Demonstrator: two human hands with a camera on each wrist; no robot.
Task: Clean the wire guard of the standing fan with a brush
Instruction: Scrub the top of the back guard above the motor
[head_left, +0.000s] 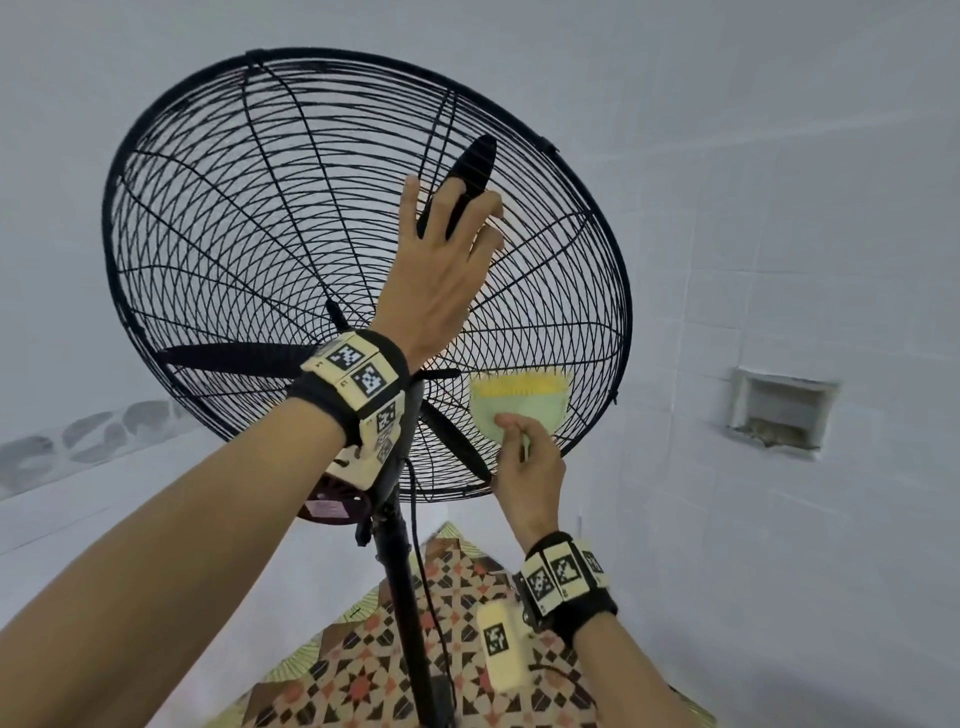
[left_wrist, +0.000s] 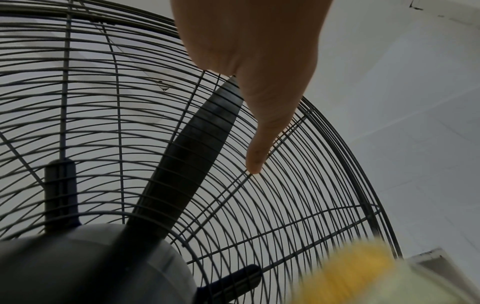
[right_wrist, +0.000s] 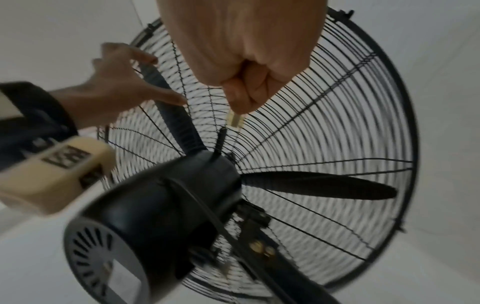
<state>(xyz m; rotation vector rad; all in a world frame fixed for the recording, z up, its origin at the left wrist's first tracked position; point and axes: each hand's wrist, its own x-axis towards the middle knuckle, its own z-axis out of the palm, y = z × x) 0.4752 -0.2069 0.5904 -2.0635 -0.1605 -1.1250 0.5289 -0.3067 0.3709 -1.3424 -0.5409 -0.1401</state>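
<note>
The black wire guard (head_left: 234, 218) of the standing fan fills the head view, seen from behind and below. My left hand (head_left: 441, 260) is open, its spread fingers pressing on the rear wires over a black blade (head_left: 475, 161); in the left wrist view one of its fingers (left_wrist: 257, 144) touches a radial wire. My right hand (head_left: 530, 467) grips a brush (head_left: 519, 405) with a pale green body and yellow bristles. The bristles lie against the lower right of the guard. The right wrist view shows the right hand (right_wrist: 246, 72) fisted round the brush handle (right_wrist: 235, 119).
The black motor housing (right_wrist: 155, 205) and the pole (head_left: 405, 597) with its cord stand below the guard. Patterned floor tiles (head_left: 363, 675) lie underneath. White tiled walls surround the fan, with a small recess (head_left: 779, 410) at the right.
</note>
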